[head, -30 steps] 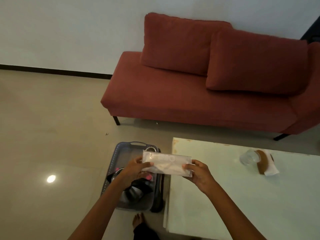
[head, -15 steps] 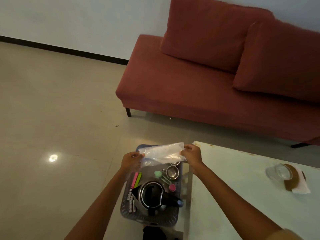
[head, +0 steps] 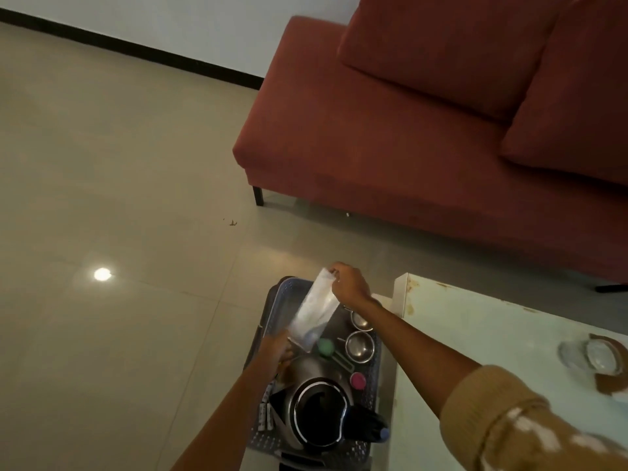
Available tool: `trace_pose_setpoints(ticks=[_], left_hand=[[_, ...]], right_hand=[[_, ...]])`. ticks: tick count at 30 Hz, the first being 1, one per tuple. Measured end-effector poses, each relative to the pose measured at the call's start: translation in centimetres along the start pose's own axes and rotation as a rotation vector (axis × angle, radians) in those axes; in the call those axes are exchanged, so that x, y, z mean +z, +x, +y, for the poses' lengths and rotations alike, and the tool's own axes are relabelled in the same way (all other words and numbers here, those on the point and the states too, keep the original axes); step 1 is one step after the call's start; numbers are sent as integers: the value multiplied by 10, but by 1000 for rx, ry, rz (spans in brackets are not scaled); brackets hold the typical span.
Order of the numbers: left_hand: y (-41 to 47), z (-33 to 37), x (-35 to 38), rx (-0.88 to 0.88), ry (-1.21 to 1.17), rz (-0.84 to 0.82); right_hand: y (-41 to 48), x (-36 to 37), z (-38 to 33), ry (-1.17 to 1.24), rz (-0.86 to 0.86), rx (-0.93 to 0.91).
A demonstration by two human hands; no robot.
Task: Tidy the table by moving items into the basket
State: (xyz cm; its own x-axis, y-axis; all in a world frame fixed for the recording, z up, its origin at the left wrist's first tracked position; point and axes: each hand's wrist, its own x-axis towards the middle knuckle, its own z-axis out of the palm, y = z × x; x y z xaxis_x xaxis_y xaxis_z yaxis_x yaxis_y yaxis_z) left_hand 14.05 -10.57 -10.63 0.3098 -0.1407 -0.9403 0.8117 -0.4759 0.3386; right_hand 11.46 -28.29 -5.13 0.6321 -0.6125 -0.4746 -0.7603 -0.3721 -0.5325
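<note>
A clear plastic packet (head: 316, 309) slants down into the grey basket (head: 277, 300) on the floor left of the table. My right hand (head: 350, 283) pinches the packet's upper end above the basket's far rim. My left hand (head: 275, 348) holds its lower end inside the basket, near the left wall. In the basket lie a steel kettle (head: 317, 413) with a black handle, two small steel cups (head: 358, 346), a green ball (head: 325, 346) and a pink lid (head: 357, 380).
The pale table (head: 492, 368) fills the lower right; a clear glass (head: 574, 356) and a brown roll on white paper (head: 611, 379) sit near its right edge. A red sofa (head: 390, 137) stands behind. Tiled floor spreads to the left.
The packet went from level over the table's corner to tilted lengthwise down into the basket. My left hand dropped into the basket; my right hand stayed high. The view swung left and down.
</note>
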Motion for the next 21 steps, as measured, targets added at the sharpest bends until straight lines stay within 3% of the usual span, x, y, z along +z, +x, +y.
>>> trace_pose_setpoints(ticks=[6, 10, 13, 17, 21], left_hand=[[8, 5, -5, 184, 354, 19], [3, 15, -6, 217, 416, -12], [6, 16, -4, 224, 403, -56], [5, 17, -4, 270, 436, -87], [-5, 29, 3, 352, 413, -74]], right_hand=[[8, 31, -2, -208, -106, -74], [14, 42, -2, -390, -57, -198], [17, 47, 2, -473, -34, -160], [15, 45, 4, -470, -75, -101], [9, 37, 9, -249, 19, -54]])
